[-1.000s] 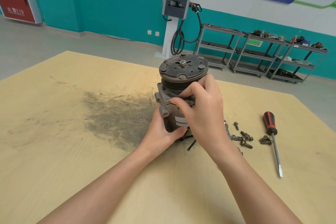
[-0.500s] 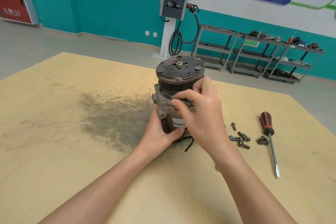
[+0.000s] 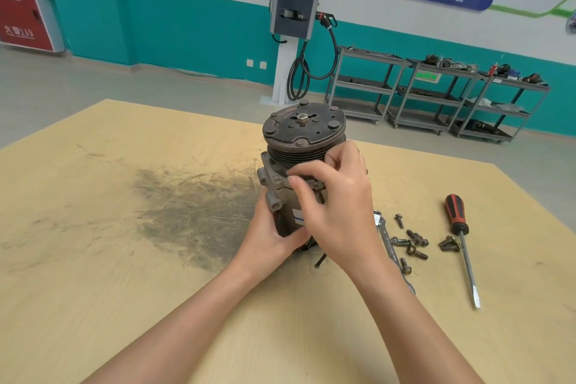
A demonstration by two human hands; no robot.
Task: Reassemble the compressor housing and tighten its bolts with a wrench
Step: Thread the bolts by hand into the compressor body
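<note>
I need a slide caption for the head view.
Left hand steadies upright compressor; right hand works at its housing.

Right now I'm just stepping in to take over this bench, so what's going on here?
A person is working on a compressor standing upright on the wooden table. The left hand grips its lower body, while the right hand works with curled fingers at the housing just below the pulley; what they pinch is hidden. A wrench, loose bolts and a screwdriver lie untouched to the right.
</note>
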